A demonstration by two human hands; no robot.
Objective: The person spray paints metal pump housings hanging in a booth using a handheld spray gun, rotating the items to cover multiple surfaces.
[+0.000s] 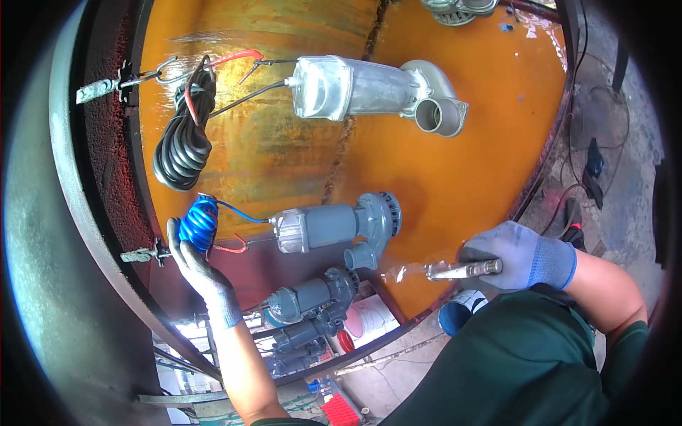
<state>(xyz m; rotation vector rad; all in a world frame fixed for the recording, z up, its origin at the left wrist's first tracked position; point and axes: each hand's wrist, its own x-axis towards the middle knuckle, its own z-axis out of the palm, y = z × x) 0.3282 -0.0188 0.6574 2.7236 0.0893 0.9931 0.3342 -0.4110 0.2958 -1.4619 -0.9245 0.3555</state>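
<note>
My left hand (201,275), in a grey-blue glove, has its fingers around the lower left side of a coil of blue cable (198,224). The cable runs to a pump (327,226), hung sideways, with a silver left end and a grey body and volute. My right hand (522,248), in a matching glove, closes on a metal spray gun (462,270) at the right. Its nozzle end faces left, toward the pump's lower outlet but apart from it. The gun's handle is hidden by the glove.
Above hangs a bare silver pump (362,86) with a black cable coil (186,145). Metal hooks (103,91) hold to the left frame. Several grey pumps (302,299) hang below. A bucket (373,316) and a blue-stained container (455,312) stand low. Orange panels (462,177) lie behind.
</note>
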